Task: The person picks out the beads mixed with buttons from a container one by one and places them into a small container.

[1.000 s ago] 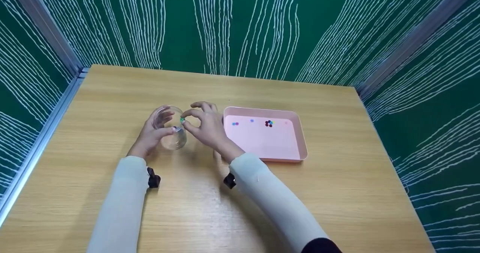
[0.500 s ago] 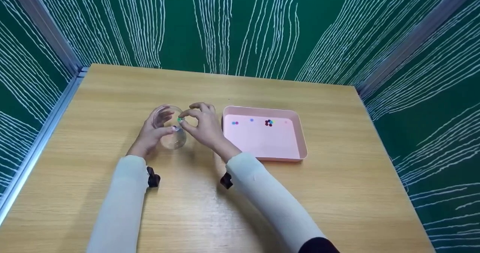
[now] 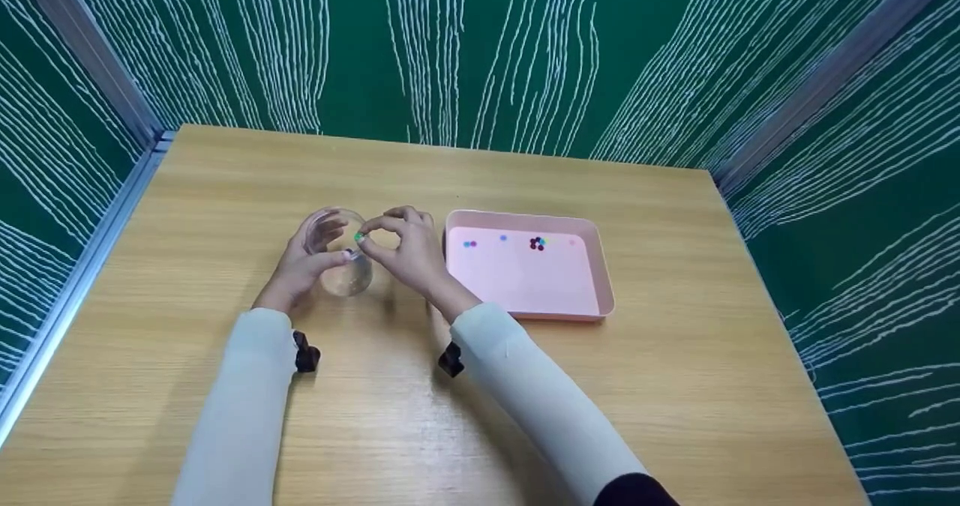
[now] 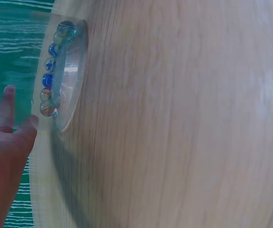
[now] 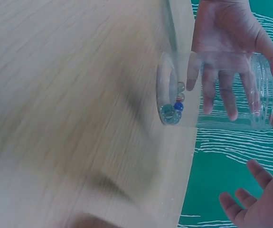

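A clear glass jar (image 3: 339,258) stands on the wooden table left of centre. My left hand (image 3: 319,255) grips it, fingers curled round its side. My right hand (image 3: 364,239) pinches a small green bead (image 3: 359,237) between thumb and forefinger right at the jar's rim. In the left wrist view, several marbles (image 4: 53,71) lie on the jar's bottom, with my left palm (image 4: 3,161) beside the glass. In the right wrist view the jar (image 5: 217,90) shows the marbles (image 5: 173,107) at its base and my left hand (image 5: 226,42) behind it.
A shallow pink tray (image 3: 606,285) sits right of the jar and holds several small coloured beads (image 3: 537,244) near its far edge. Green patterned walls close in the table (image 3: 675,386) on three sides. A metal rail (image 3: 67,296) runs along the left edge.
My right hand has shifted slightly left with the green bead, from beside the jar to its rim. The left hand and jar have stayed put.
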`<state>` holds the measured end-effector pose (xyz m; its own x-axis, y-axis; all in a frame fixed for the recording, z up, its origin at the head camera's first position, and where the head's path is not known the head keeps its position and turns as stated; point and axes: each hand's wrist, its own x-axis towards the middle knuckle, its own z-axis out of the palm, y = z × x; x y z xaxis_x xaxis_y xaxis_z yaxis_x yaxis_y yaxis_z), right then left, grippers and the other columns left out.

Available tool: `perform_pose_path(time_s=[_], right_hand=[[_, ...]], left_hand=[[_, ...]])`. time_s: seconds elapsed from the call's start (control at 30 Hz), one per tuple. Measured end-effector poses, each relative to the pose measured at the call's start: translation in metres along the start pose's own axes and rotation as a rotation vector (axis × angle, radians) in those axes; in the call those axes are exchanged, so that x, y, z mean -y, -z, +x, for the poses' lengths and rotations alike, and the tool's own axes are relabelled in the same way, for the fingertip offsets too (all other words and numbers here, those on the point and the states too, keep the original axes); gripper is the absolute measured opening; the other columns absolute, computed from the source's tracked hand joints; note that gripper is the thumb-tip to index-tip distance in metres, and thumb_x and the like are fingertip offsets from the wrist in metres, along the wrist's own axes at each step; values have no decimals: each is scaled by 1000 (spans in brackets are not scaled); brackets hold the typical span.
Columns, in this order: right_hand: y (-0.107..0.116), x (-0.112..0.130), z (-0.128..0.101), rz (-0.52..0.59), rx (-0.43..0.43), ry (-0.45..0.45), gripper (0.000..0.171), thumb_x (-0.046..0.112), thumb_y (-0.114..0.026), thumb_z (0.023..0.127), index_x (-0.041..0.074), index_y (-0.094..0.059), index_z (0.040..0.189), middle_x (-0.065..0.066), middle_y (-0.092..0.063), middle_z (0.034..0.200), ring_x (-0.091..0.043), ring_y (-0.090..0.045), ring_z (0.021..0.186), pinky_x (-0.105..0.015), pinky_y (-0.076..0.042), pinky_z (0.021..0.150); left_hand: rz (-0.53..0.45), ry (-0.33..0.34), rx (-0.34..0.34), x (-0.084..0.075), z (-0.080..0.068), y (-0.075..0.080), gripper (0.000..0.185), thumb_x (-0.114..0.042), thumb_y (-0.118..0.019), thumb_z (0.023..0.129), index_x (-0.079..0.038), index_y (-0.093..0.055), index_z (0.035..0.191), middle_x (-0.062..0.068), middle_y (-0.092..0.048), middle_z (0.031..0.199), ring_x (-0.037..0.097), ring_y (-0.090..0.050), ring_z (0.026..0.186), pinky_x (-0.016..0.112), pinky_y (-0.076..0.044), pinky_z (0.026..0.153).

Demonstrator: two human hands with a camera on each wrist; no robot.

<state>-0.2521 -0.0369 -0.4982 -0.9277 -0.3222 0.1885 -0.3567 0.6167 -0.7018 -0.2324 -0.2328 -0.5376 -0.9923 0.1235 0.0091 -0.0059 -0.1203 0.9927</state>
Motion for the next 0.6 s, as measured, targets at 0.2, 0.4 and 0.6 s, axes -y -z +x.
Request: perform_pose_path(time_s=[0.2,0.4,0.6], right_hand=[[0,-2,-1,23,-10,-5,20,48,-68,84,37,-72,100,4,-57,122,-20,-42,122,-40,-44,93],[-3,-3,-4,69,-38,-14,20,49,-68,84,40,-72,102,4,-59,121,-18,-43,119,-42,-43,94],[-7,-4,-6,91,-52,-9,20,45,-69,85,41,-71,105,5,-61,119,-18,-45,117,-42,-40,96]], left_hand=[[-20,-34,-9,1,1,-1,74,9,-61,82,-9,-31,146,14,-40,143,35,-30,141,50,-22,119],[-28,-50,-16,1,0,-2,75,10,-61,80,-6,-30,147,13,-42,142,37,-29,140,50,-18,120],[-13,-30,-5,0,-1,-1,75,8,-61,82,-9,-30,147,12,-40,144,34,-29,141,52,-19,119]])
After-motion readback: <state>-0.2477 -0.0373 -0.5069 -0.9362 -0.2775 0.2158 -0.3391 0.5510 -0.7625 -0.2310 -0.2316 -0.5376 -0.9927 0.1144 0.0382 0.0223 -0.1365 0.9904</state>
